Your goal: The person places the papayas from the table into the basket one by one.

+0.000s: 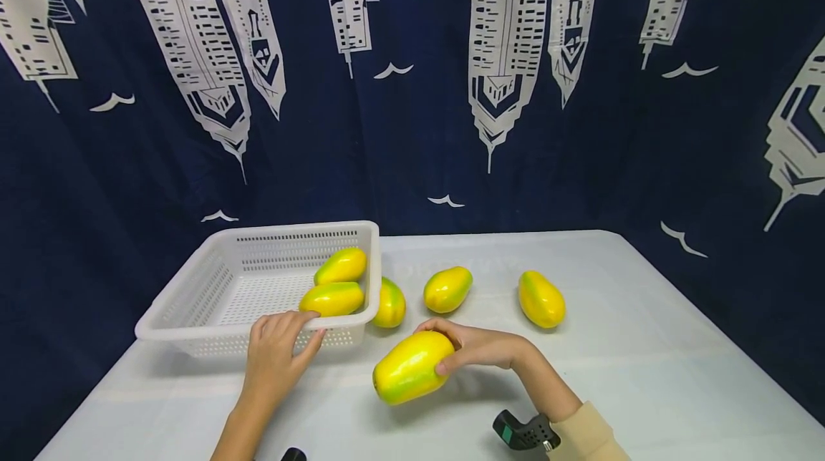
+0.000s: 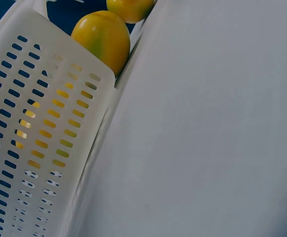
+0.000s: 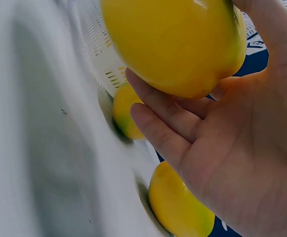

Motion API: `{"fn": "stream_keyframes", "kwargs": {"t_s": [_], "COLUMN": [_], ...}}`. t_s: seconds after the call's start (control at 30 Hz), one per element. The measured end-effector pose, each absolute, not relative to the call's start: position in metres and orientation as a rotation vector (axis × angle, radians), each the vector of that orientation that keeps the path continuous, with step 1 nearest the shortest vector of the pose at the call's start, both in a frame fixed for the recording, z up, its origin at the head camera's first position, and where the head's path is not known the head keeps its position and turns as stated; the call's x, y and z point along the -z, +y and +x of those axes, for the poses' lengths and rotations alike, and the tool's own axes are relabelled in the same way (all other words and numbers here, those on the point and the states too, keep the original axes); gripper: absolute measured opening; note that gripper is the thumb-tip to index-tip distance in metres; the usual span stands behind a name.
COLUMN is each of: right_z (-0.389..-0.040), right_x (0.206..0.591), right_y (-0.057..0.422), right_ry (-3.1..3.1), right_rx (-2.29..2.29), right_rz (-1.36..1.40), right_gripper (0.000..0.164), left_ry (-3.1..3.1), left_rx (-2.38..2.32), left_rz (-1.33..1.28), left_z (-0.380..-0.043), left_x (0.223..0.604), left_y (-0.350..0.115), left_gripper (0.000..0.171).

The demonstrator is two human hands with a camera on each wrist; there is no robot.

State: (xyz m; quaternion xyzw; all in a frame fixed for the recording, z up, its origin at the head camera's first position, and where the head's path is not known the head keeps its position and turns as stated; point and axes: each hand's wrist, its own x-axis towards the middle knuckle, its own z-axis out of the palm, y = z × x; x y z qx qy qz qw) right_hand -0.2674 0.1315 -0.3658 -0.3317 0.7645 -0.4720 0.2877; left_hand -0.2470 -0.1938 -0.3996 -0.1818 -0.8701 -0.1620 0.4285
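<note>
My right hand holds a yellow-green papaya above the white table, in front of the basket's right corner. In the right wrist view this papaya sits against the fingers, with the two nearest fingers stretched out beneath it. My left hand grips the front rim of a white perforated basket, fingers over the edge and thumb outside. Inside the basket, at its right end, lie two papayas, a rear one and a front one. The left wrist view shows the basket's slotted wall.
Beside the basket's right wall lies another papaya, partly hidden by it. Two more rest on the table: one papaya behind the right hand, another papaya farther right. A dark blue curtain with white building prints hangs behind.
</note>
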Motion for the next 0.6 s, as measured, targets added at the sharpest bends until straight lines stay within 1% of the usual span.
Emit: {"fn": "stream_keyframes", "kwargs": {"t_s": [0.3, 0.6], "right_z": [-0.2667, -0.265], "right_x": [0.3638, 0.3616], "right_y": [0.129, 0.1227], "right_ry": [2.049, 2.127], "right_rx": [1.341, 1.564], "right_rz": [-0.876, -0.802], "right_gripper": [0.059, 0.064], "left_ry": [-2.151, -2.165], "left_rx": [0.407, 0.411], "left_rz": [-0.463, -0.45], "left_z": [-0.2477, -0.2481], "left_x": [0.3997, 0.4003], "left_y": [-0.1943, -0.1938], "left_gripper": [0.028, 0.028]}}
